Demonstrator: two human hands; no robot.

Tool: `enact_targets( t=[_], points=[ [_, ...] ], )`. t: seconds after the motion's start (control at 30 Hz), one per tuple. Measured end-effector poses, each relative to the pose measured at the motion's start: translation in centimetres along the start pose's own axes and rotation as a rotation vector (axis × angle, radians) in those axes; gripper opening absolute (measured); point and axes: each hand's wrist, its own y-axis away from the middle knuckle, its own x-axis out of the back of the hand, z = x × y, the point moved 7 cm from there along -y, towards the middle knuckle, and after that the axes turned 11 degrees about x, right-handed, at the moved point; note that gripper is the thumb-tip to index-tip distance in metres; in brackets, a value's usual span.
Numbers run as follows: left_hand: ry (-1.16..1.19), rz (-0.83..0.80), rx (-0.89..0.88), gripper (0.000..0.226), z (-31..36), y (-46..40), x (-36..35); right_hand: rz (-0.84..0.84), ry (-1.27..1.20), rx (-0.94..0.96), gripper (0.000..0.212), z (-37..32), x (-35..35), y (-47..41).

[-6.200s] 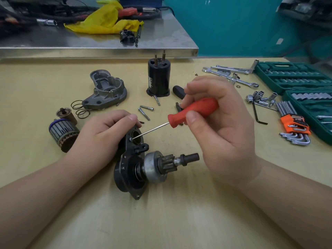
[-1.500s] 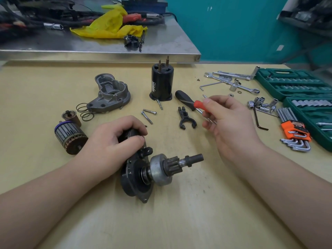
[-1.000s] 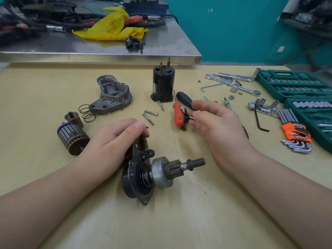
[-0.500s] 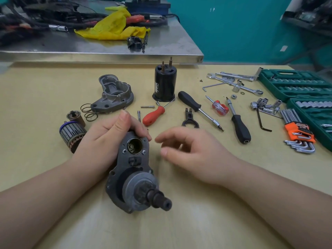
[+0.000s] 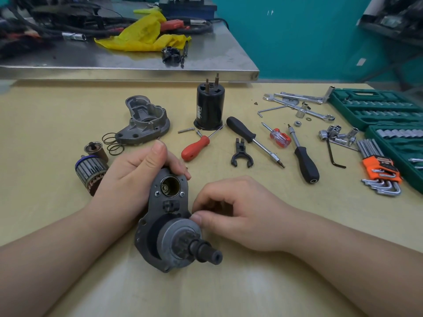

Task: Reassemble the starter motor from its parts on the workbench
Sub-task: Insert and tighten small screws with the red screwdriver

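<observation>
Now the motor housing sits between left hand and right hand.

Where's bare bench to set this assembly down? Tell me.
Bare: the near bench between both forearms, and the far-left stretch beyond the armature. Crowded: the screwdrivers, hex keys and socket cases at right.

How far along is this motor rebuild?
Partly done: the grey pinion gear already sits on the dark housing plate, held by the left hand and right hand. Left loose: the ribbed armature, silver nose cover, black cylinder and black fork.
</observation>
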Motion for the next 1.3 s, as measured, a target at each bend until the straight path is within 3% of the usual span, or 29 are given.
enact_targets(
  t=[0.1, 0.23, 0.37, 0.57, 0.77, 1.07, 1.3],
  points=[
    [-0.084, 0.075, -0.004, 0.059, 0.0, 0.3, 0.5, -0.056, -0.048, 0.013, 0.009, -0.3, 0.0, 0.2],
    [-0.189, 0.162, -0.05, 0.058, 0.1, 0.8, 1.1, -0.147, -0.047, 0.076, 0.034, -1.1, -0.2, 0.5],
    [-0.273, 0.218, -0.073, 0.059, 0.2, 0.6, 1.2, -0.105, -0.095, 0.094, 0.066, -1.4, -0.3, 0.6],
    [-0.332, 0.284, -0.027, 0.059, 0.1, 0.4, 1.6, 0.049, -0.159, 0.148, 0.055, -1.4, 0.3, 0.6],
    [-0.392, 0.306, 0.046, 0.048, -0.2, 0.3, 2.0, 0.077, -0.305, 0.009, 0.044, 0.6, 1.6, 0.6],
    [-0.477, 0.181, 0.059, 0.041, -0.3, 0.4, 1.5, -0.124, -0.455, -0.137, 0.05, 3.0, 3.3, 0.8],
    [-0.571, 0.12, 0.023, 0.041, -0.2, 0.3, 1.3, -0.151, -0.469, -0.163, 0.05, 3.5, 3.3, 1.0]
  ],
)
